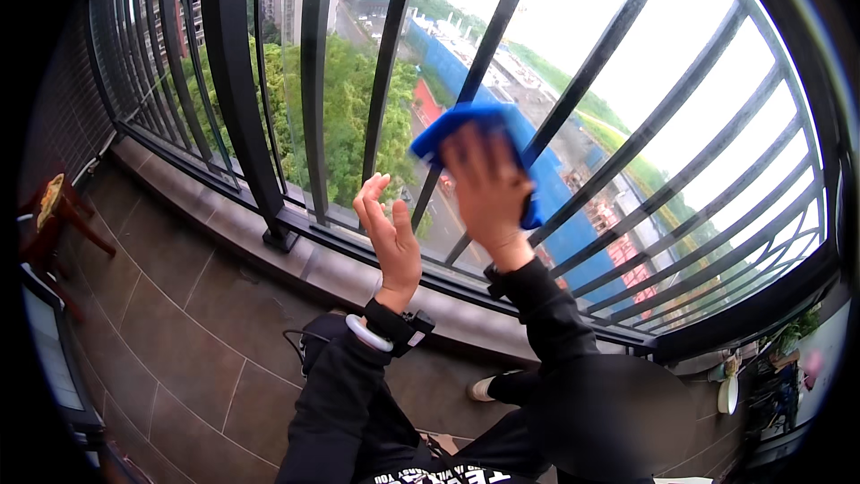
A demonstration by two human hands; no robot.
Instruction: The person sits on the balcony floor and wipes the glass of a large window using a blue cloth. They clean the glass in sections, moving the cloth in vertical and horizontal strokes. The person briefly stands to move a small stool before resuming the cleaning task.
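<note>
My right hand [485, 191] presses a folded blue cloth [447, 126] flat, its fingers spread across it; hand and cloth are blurred. The cloth appears to lie against the glass pane [430, 101] of the balcony railing, in front of the dark metal bars [494, 33]. To the left, my left hand [393, 235] is raised with bent fingers apart and holds nothing. I cannot tell whether it touches the glass. A strap with a small black device [403, 333] and a white bangle [368, 334] sit on my left wrist.
A tiled ledge [336, 272] runs below the railing's bottom rail. Dark floor tiles [181, 343] spread around my legs. A wooden stool [64, 212] stands at far left. Potted plants [796, 329] and a white bowl-like container [727, 395] are at right. Trees and a road lie outside.
</note>
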